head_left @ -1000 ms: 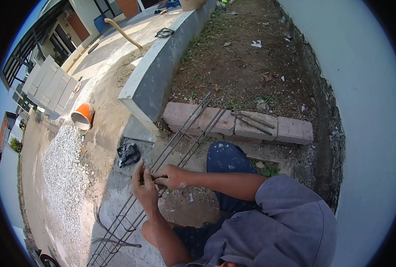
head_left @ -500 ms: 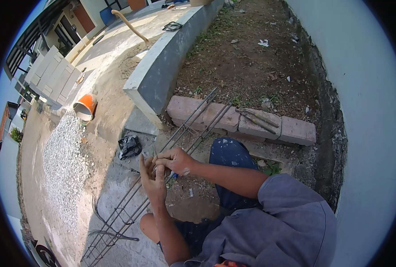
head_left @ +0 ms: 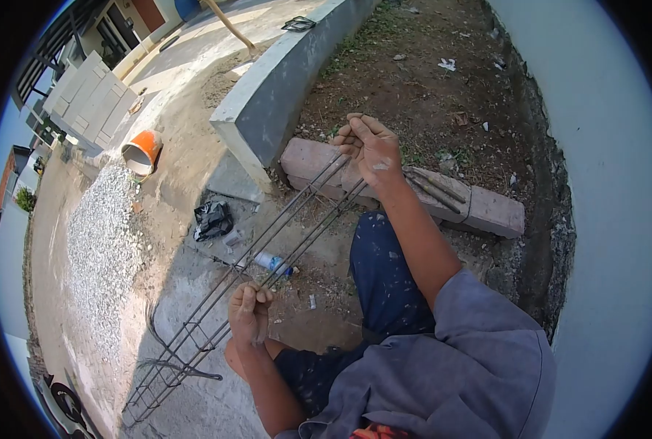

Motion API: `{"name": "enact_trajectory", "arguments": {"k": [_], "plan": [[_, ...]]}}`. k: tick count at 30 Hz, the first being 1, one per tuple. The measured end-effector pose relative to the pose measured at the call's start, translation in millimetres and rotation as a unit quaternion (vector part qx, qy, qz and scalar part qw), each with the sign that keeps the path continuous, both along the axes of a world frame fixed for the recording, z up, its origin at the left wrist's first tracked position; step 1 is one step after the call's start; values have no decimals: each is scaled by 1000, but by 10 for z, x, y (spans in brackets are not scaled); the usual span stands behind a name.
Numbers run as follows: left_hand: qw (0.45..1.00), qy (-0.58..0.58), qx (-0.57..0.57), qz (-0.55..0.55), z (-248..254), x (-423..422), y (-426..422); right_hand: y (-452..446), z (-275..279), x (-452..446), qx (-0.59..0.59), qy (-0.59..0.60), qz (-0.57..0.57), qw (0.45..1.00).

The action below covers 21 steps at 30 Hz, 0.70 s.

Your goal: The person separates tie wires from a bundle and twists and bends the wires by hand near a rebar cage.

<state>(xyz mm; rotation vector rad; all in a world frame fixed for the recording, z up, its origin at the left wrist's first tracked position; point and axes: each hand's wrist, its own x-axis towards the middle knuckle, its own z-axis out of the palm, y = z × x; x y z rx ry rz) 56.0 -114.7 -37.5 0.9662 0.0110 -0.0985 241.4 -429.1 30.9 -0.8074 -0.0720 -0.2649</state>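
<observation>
My left hand (head_left: 249, 313) is closed beside the long rebar frame (head_left: 209, 311), its fingers pinched together; what it grips is too small to make out. Raised over the far end of the bars, my right hand (head_left: 370, 146) has curled fingers, and anything thin between them cannot be made out. The frame slants from the lower left up to the pink blocks (head_left: 310, 159), with square stirrups near its lower end. A bundle of thin wire (head_left: 183, 368) lies across it. Pliers-like tools (head_left: 436, 189) rest on the blocks.
A bottle (head_left: 271, 263) lies under the bars, near a black plastic bag (head_left: 212, 219). Further left are a gravel heap (head_left: 105, 249) and an orange bucket (head_left: 142, 152) on its side. A low grey wall (head_left: 267, 102) runs beside the soil strip (head_left: 421, 95).
My hands have come apart: the right moved up and away towards the blocks, the left slightly down. The bottle under the bars now shows. The view has shifted a little.
</observation>
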Motion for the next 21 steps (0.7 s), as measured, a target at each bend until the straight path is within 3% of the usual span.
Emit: {"name": "enact_trajectory", "arguments": {"k": [2, 9, 15, 18, 21], "plan": [[997, -16, -72, -31, 120, 8, -37, -39, -33, 42, 15, -7, -4, 1000], [992, 42, -100, -58, 299, 310, -94, -278, -76, 449, 6, -41, -37, 998], [992, 22, -110, -62, 464, 434, -334, -457, 66, 765, -25, -69, -51, 996], [994, 30, -97, -31, 427, 472, -389, -541, 54, 856, -27, -72, -35, 996], [999, 29, -14, -17, 333, 483, -398, -577, 52, 870, -37, -71, -43, 996]]}}
